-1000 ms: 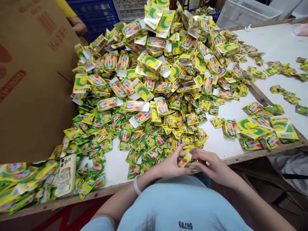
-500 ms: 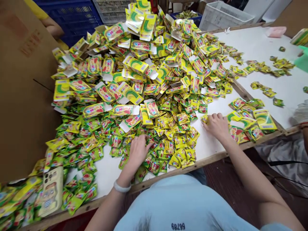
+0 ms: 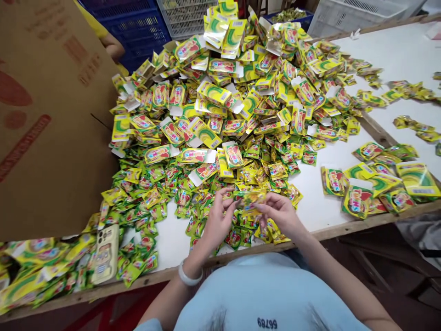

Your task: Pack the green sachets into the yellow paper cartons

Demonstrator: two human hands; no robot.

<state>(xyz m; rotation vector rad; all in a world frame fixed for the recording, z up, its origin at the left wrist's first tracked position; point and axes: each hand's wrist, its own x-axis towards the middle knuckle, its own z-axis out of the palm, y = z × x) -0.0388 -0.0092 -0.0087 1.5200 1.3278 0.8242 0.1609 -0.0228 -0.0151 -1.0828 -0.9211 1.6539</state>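
Note:
Above the near edge of the table, my two hands are close together over a heap of small candy sachets (image 3: 237, 236). My right hand (image 3: 283, 216) pinches a shiny yellow candy sachet (image 3: 254, 201) between thumb and fingers. From the other side, my left hand (image 3: 218, 218) has its thumb and fingertips closed at the left end of that sachet; the exact grip there is partly hidden. Behind my hands rises a big pile of yellow-green candy boxes (image 3: 206, 131), several with white flaps open. To the right lies a smaller group of flat packs (image 3: 358, 197).
A tall cardboard carton (image 3: 58, 138) stands at the left. A phone in a cream case (image 3: 106, 253) lies near the front edge among sachets. Blue crates (image 3: 134, 32) and a white crate (image 3: 347, 18) are at the back. A person's arm (image 3: 113, 46) shows behind the carton.
My right hand has left the small group at the right, where a pack now lies uncovered, and come beside my left hand with a sachet. My left hand has lifted off the heap. The view has shifted left.

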